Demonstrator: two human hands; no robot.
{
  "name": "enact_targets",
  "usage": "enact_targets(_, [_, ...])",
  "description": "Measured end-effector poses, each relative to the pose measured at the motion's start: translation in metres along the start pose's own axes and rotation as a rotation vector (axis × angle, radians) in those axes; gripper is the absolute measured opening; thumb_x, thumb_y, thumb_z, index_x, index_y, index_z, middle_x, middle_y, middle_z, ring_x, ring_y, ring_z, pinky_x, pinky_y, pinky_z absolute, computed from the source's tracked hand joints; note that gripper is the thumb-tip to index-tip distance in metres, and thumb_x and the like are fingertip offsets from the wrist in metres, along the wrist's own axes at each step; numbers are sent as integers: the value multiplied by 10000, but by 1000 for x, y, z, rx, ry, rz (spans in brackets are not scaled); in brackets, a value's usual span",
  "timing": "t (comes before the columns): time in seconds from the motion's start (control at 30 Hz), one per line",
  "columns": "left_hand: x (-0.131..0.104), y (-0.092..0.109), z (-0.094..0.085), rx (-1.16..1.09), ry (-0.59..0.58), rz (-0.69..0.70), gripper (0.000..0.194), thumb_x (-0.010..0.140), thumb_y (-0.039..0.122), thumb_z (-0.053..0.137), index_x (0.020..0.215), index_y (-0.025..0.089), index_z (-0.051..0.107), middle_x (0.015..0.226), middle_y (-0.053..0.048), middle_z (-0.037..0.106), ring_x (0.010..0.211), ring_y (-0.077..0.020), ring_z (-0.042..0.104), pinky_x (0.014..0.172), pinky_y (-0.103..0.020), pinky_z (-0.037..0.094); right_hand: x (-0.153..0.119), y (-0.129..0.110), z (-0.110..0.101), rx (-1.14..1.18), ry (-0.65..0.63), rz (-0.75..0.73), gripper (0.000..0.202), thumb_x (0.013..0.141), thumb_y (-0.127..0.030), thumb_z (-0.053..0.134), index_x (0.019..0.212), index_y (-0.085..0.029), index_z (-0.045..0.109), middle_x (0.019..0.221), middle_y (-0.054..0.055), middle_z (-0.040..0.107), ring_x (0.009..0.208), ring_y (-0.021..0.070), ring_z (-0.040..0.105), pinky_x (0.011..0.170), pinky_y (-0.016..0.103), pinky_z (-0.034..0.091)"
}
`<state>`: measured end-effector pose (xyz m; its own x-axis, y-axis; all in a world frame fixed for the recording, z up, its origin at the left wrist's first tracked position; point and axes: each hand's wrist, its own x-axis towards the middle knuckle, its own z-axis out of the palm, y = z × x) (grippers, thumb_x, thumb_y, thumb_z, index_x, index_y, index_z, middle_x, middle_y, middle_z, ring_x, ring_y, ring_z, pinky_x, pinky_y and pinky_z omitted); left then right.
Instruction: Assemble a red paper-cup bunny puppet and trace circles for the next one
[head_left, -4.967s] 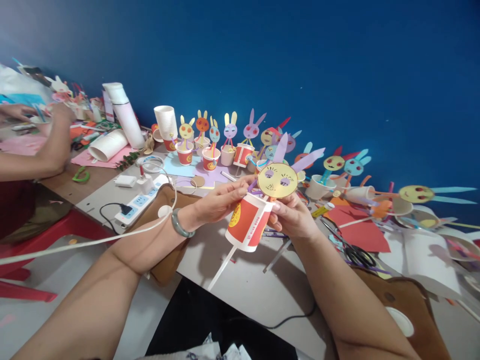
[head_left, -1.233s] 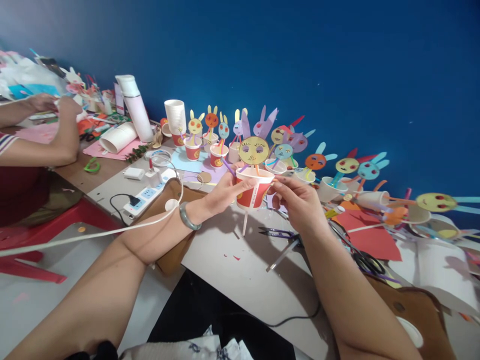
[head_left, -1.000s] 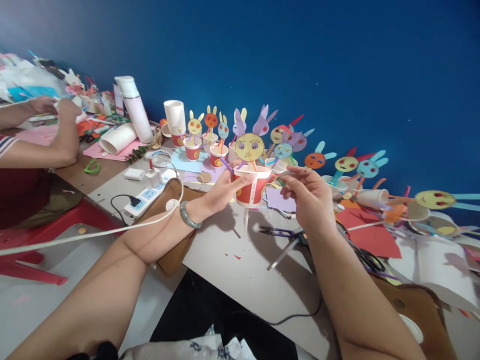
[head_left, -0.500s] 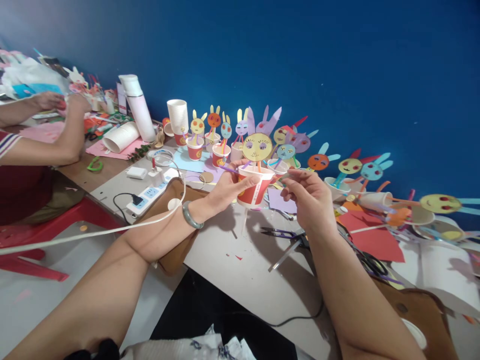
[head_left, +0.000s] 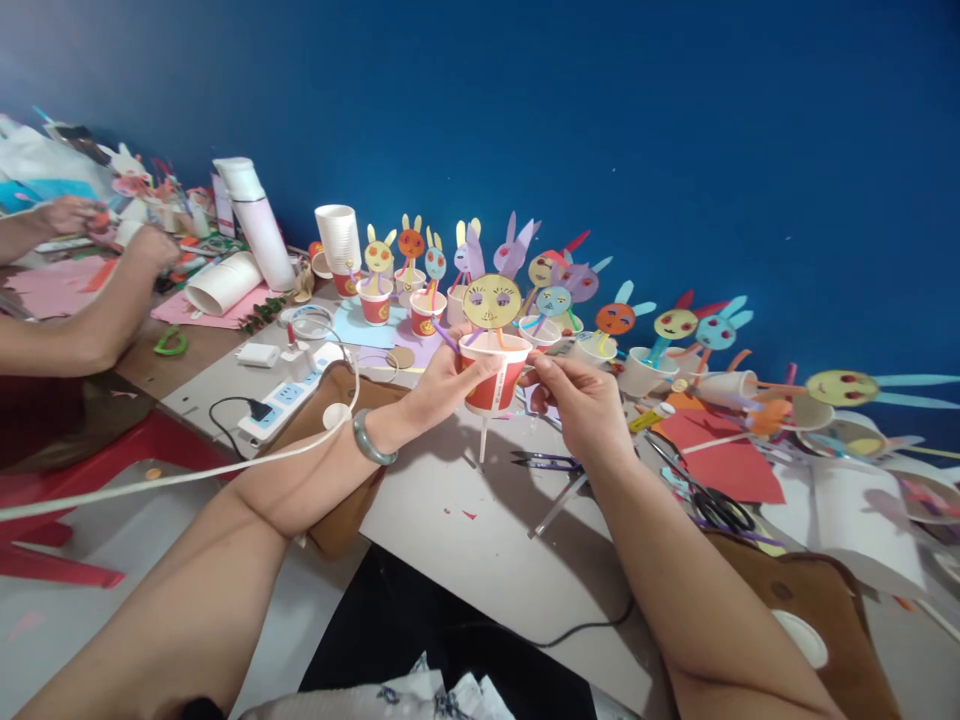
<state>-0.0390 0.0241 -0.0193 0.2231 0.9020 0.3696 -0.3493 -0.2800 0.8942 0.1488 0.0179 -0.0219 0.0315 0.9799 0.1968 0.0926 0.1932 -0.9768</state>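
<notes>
My left hand (head_left: pixel 448 385) is wrapped round the left side of a red and white paper cup (head_left: pixel 501 390), held upright above the table. Out of the cup rises a yellow paper face (head_left: pixel 491 302) with purple ears, and a white straw (head_left: pixel 483 438) sticks down below it. A purple strip (head_left: pixel 445 334) points out at the cup's left rim. The fingers of my right hand (head_left: pixel 574 395) are pinched together by the cup's right side; what they hold, if anything, is hidden.
Cups with paper rabbit faces (head_left: pixel 615 318) line the blue wall. Purple-handled scissors (head_left: pixel 546 461), black scissors (head_left: pixel 724 508), a power strip (head_left: pixel 291 395) and red paper (head_left: pixel 724 455) lie on the table (head_left: pixel 450 545). At the left, a person's hands (head_left: pixel 150 247) work.
My right hand has moved in to the cup's right side, its fingers now pinched. The view has shifted slightly. The other person's hands have moved a little apart.
</notes>
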Motion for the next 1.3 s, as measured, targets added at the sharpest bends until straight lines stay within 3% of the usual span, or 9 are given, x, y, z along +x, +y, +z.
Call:
enact_targets(0.2, [0, -8, -1, 61, -56, 37, 559, 820, 630, 782, 1150, 182, 720, 1111, -133, 763, 1131, -299, 692, 1034, -444, 521, -3, -3, 4, -13, 56, -20, 358, 827, -541, 776, 765, -192, 728, 757, 31, 713, 493, 85, 505, 482, 264, 425])
enact_targets(0.37, [-1, -8, -1, 82, -87, 82, 527, 857, 605, 758, 1218, 225, 710, 1150, -119, 763, 1160, -289, 689, 1056, -439, 526, -4, -3, 4, -42, 42, -76, 337, 832, -535, 774, 859, -210, 691, 745, -2, 689, 493, 89, 521, 502, 269, 470])
enact_targets(0.57, [8, -17, -13, 18, 52, 89, 559, 852, 605, 768, 1251, 220, 696, 1069, -92, 767, 1171, -272, 684, 1064, -412, 516, -2, -4, 0, -132, -158, 39, 472, 815, -597, 770, 1045, -187, 725, 828, 32, 734, 492, 94, 559, 462, 259, 442])
enact_targets(0.73, [10, -19, -15, -68, 108, 51, 571, 793, 640, 805, 1143, 199, 709, 1002, -93, 759, 1124, -283, 687, 987, -417, 545, -12, -4, 6, -418, -421, 68, 308, 753, -478, 835, 838, -191, 762, 666, 7, 682, 475, 109, 526, 447, 258, 366])
enact_targets(0.9, [4, -9, -6, -22, 83, 26, 635, 749, 703, 804, 1098, 182, 706, 1004, -104, 753, 1136, -305, 669, 1003, -434, 527, -18, 4, 12, -441, -521, 57, 262, 855, -385, 681, 669, -201, 691, 495, -30, 543, 451, 117, 477, 451, 253, 326])
enact_targets(1.07, [3, -13, -6, 8, -9, 15, 571, 704, 669, 858, 949, 178, 699, 951, -93, 742, 1010, -279, 689, 942, -428, 552, -15, 8, 11, -370, -453, 128, 274, 852, -422, 682, 699, -195, 680, 523, 1, 621, 485, 144, 562, 489, 264, 407])
enact_targets(1.17, [5, -19, -9, -26, -12, 34, 641, 707, 627, 879, 1126, 195, 660, 1089, -98, 741, 1022, -259, 703, 935, -416, 561, -14, 13, 12, -321, -398, 157, 287, 837, -469, 703, 777, -189, 714, 574, 20, 667, 520, 155, 600, 519, 271, 451])
enact_targets(1.3, [8, -22, -13, -10, 39, 108, 742, 726, 581, 884, 1304, 218, 594, 1149, -96, 735, 1017, -233, 704, 911, -386, 572, -14, 19, 15, -305, -442, 187, 311, 838, -497, 695, 791, -190, 718, 579, 17, 667, 524, 148, 595, 538, 274, 464])
